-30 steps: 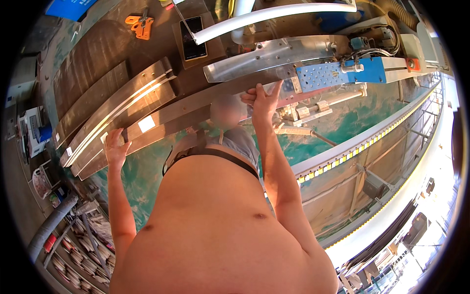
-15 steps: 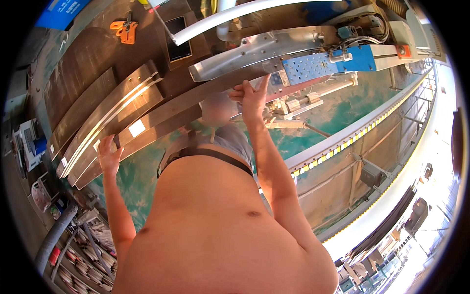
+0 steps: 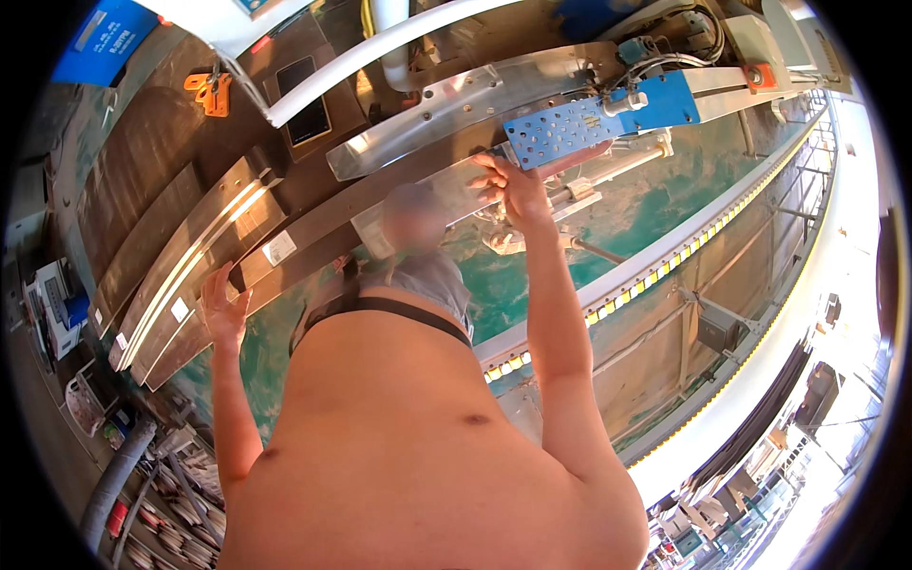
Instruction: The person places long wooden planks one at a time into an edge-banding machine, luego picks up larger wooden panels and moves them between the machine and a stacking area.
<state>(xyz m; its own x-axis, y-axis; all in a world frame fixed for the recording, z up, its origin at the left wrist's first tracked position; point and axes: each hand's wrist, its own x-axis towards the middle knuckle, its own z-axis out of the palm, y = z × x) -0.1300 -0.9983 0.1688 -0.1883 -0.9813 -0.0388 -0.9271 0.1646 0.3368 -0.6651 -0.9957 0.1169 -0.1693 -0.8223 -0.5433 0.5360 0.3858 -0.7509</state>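
A long brown strip with a white label (image 3: 278,248) runs along the bench front toward a blue perforated plate (image 3: 560,135). Its left end lies between the spread fingers and thumb of my left hand (image 3: 226,309). My right hand (image 3: 521,193) has its fingers bent over the strip's right end, close against the plate; the fingertips partly hide that end. Behind the strip lies a silver metal beam with holes (image 3: 427,114). To the left, several brown panels (image 3: 157,328) lie side by side, some with bright edges. A blurred patch covers the strip's middle.
An orange clamp (image 3: 211,93) and a dark flat screen (image 3: 304,100) lie farther back. A white tube (image 3: 380,49) crosses above the bench. A pale rail with yellow marks (image 3: 636,290) runs diagonally at the right. Cables (image 3: 674,62) bunch behind the plate.
The strip has slid right toward the machine, both hands moving with it. The blue plate has come slightly left, and the metal bracket at its end is now hidden. My view has shifted.
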